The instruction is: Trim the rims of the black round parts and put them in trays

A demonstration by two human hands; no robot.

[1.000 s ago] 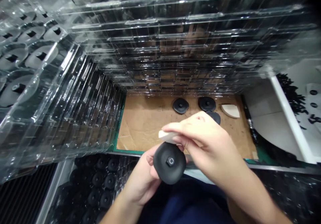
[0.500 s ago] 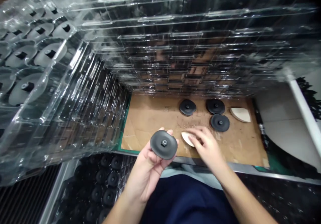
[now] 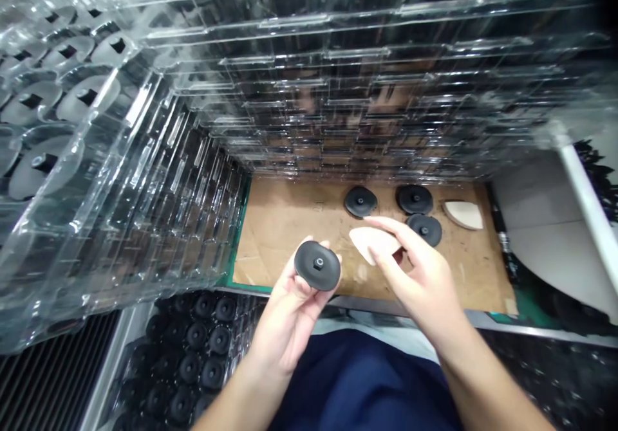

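My left hand (image 3: 290, 318) holds a black, rounded plastic disc (image 3: 309, 273) from below, its short central stud facing up. In my right hand (image 3: 427, 280), a thin cream-white pad (image 3: 373, 240) with a pointed end is gripped between thumb and fingers, to the right of the disc and apart from it. Beyond the right hand lie three similar black discs: one disc (image 3: 360, 202) on its own, and another disc (image 3: 414, 199) close behind a third disc (image 3: 425, 230), which the fingers partly overlap. A second cream-white pad (image 3: 463, 215) lies at the right.
Brown cardboard (image 3: 275, 225) covers the work surface. Tall stacks of clear plastic trays (image 3: 309, 103) wall in the back and left; the left stack's top tray holds discs (image 3: 36, 167). Below left, another tray is full of black discs (image 3: 212, 339). A white curved panel (image 3: 555, 238) stands at the right.
My right hand has lifted the cream-white pad off the cardboard and tilted its broad face into view. My left hand still holds the disc, almost unmoved.
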